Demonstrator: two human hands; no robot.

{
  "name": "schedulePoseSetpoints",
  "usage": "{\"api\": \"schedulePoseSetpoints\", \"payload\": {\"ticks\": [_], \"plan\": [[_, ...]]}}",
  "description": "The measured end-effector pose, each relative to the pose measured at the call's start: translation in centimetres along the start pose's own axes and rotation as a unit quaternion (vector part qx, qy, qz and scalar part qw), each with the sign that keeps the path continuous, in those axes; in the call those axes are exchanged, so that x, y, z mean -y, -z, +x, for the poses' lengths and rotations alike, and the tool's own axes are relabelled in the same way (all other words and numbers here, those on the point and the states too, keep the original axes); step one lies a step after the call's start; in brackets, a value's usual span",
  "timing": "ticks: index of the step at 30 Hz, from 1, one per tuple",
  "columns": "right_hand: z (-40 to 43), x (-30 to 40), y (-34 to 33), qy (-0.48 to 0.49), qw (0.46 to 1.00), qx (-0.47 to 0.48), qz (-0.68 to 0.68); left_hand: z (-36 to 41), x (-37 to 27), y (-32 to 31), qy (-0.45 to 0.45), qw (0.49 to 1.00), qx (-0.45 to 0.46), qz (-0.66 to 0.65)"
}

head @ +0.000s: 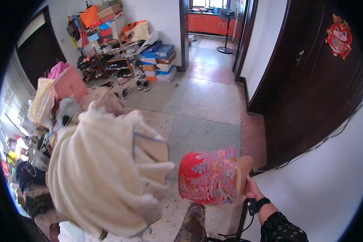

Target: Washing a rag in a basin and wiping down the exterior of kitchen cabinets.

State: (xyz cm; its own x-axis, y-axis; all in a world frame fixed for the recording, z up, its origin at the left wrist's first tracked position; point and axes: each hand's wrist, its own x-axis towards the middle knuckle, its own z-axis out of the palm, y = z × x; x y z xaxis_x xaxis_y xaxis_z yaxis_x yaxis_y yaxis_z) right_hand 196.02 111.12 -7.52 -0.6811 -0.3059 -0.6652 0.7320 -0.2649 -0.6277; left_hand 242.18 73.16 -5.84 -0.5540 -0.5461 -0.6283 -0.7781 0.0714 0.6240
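A large cream blanket [103, 172] with dark-blue edging along one part hangs in loose folds across the left and middle of the view, above the floor. My left hand is not visible; the blanket covers much of that side. My right hand [251, 188], below a black wrist strap with a small device, grips the tan edge of a rounded object with a red, multicoloured patterned cover [210, 177]. The object looks like a small stool, but its underside is hidden. My patterned trouser leg [192, 222] shows just below it.
Shoe boxes [161, 62] and a loaded shoe rack [118, 65] stand by the far wall, with shoes [142, 84] on the floor. A dark door [305, 87] is at right. Past the doorway stands a black fan [224, 50]. A pink box [69, 84] and clutter fill the left.
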Motion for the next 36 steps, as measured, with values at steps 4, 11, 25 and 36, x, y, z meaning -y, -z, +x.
{"api": "schedulePoseSetpoints", "payload": {"ticks": [4, 11, 25, 36], "plan": [[3.8, 6.8, -2.2, 0.044, 0.998, 0.029, 0.014, 4.7, -3.5, -1.5, 0.068, 0.991, -0.043, -0.108], [8.1, 21.7, -7.5, 0.063, 0.991, -0.005, 0.118, 14.5, -19.8, -1.1, -0.044, 0.998, -0.004, -0.038], [29.2, 41.6, -14.0, 0.102, 0.984, 0.051, 0.14, 26.2, -35.7, -4.7, 0.065, 0.996, -0.04, -0.053], [43.6, 56.6, -19.3, 0.16, 0.971, 0.063, 0.163, 53.3, -71.6, -3.2, -0.136, 0.928, -0.04, -0.344]]}}
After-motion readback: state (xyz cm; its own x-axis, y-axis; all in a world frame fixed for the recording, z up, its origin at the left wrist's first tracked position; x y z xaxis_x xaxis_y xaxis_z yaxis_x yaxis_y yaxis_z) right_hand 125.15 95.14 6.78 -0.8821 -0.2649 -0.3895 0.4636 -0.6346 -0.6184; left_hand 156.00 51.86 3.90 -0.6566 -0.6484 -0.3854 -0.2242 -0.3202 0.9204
